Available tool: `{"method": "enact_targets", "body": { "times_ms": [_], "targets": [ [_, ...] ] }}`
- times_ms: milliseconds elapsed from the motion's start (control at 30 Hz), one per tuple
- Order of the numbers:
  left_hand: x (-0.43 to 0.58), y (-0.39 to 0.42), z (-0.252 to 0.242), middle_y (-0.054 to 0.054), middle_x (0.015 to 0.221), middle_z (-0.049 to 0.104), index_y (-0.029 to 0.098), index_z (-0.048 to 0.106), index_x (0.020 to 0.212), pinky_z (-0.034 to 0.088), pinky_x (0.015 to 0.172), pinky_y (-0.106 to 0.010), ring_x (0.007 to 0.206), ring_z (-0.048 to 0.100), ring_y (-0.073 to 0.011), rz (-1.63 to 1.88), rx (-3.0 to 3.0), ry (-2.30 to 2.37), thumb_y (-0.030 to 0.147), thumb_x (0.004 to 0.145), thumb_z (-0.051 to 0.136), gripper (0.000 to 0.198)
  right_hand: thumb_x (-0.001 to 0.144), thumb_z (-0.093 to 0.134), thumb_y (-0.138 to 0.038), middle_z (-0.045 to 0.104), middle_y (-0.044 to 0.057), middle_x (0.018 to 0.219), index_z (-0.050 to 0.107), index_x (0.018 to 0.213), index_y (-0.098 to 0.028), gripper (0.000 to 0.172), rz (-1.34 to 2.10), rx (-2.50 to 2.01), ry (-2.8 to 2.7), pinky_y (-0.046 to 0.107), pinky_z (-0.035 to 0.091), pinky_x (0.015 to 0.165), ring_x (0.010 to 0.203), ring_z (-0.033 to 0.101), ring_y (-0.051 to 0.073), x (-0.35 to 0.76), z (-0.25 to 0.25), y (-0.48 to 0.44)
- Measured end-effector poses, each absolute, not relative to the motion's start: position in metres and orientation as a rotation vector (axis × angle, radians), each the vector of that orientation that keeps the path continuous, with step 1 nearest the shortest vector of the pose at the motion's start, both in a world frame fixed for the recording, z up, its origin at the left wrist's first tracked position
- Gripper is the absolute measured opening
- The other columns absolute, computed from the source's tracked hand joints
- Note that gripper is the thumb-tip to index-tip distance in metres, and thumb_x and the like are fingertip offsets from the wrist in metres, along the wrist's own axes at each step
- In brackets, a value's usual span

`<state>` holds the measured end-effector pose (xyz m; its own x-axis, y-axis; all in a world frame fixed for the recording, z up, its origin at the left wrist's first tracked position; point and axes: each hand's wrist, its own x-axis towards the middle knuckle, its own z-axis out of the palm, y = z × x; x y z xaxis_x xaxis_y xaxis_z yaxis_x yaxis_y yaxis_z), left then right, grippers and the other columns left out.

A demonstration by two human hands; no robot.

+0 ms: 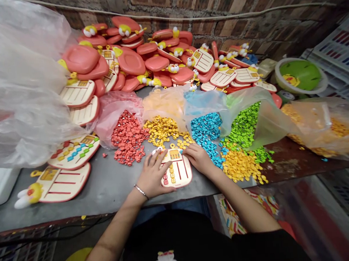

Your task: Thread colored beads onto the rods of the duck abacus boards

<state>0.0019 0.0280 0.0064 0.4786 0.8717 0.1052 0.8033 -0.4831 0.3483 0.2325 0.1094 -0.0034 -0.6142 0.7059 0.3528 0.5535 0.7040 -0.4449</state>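
Observation:
My left hand (153, 174) lies over the left side of a small cream toy counting board (179, 171), which has a few rows of beads at its lower left. My right hand (198, 158) touches the board's top right corner, and its fingertips hide whatever they may pinch. Loose plastic beads lie in heaps just beyond: red (129, 136), yellow (161, 130), blue (205, 131), green (241, 127). Another yellow heap (240, 166) sits right of my right hand. To the left lie a beaded board (74, 151) and a bare board (53, 185).
Red bird-shaped toy cases (136, 62) are heaped against a brick wall (244, 14). A clear plastic sheet (20, 88) bulges at the left. A green bowl (298, 75) and a bag of orange beads (323, 126) stand right. The grey tabletop (107, 188) ends close to my body.

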Motion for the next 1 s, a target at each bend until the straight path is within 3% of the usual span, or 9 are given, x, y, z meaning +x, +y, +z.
{"method": "enact_targets", "body": {
  "times_ms": [167, 467, 733, 900, 1000],
  "targets": [
    [0.002, 0.028, 0.006, -0.015, 0.155, 0.031, 0.022, 0.057, 0.128, 0.015, 0.114, -0.056, 0.142, 0.023, -0.0394, 0.407, 2.475, 1.444, 0.069, 0.063, 0.070, 0.082, 0.096, 0.050, -0.024, 0.066, 0.009, 0.099, 0.068, 0.091, -0.022, 0.018, 0.412, -0.895, -2.346, 0.041, 0.048, 0.084, 0.095, 0.055, 0.023, 0.231, -0.002, 0.114],
    [0.003, 0.028, 0.007, -0.015, 0.155, 0.030, 0.020, 0.058, 0.127, 0.018, 0.114, -0.054, 0.142, 0.023, -0.0387, 0.391, 2.512, 1.444, 0.070, 0.062, 0.069, 0.083, 0.094, 0.053, -0.019, 0.068, 0.007, 0.091, 0.066, 0.088, -0.020, 0.014, 0.659, -0.798, -2.252, 0.038, 0.051, 0.081, 0.091, 0.061, 0.021, 0.235, -0.005, 0.094],
    [0.003, 0.028, 0.005, -0.015, 0.156, 0.030, 0.019, 0.058, 0.127, 0.016, 0.115, -0.053, 0.143, 0.022, -0.0386, 0.390, 2.518, 1.437, 0.068, 0.064, 0.068, 0.080, 0.091, 0.062, -0.027, 0.071, 0.004, 0.086, 0.068, 0.087, -0.021, 0.010, 1.033, -0.611, -2.302, 0.037, 0.051, 0.085, 0.087, 0.064, 0.019, 0.239, 0.011, 0.093],
    [0.003, 0.028, 0.005, -0.015, 0.155, 0.030, 0.020, 0.059, 0.126, 0.015, 0.115, -0.054, 0.142, 0.022, -0.0392, 0.399, 2.512, 1.438, 0.067, 0.064, 0.068, 0.078, 0.093, 0.056, -0.022, 0.068, 0.009, 0.104, 0.067, 0.103, -0.021, 0.015, 0.581, -0.980, -2.231, 0.042, 0.049, 0.088, 0.101, 0.060, 0.024, 0.254, 0.003, 0.109],
    [0.003, 0.028, 0.006, -0.015, 0.155, 0.030, 0.020, 0.058, 0.126, 0.015, 0.115, -0.055, 0.142, 0.022, -0.0389, 0.402, 2.506, 1.432, 0.067, 0.064, 0.068, 0.078, 0.093, 0.052, -0.019, 0.068, 0.009, 0.096, 0.068, 0.097, -0.020, 0.016, 0.514, -0.989, -2.365, 0.041, 0.049, 0.084, 0.094, 0.060, 0.024, 0.253, -0.004, 0.115]
  ]
}}
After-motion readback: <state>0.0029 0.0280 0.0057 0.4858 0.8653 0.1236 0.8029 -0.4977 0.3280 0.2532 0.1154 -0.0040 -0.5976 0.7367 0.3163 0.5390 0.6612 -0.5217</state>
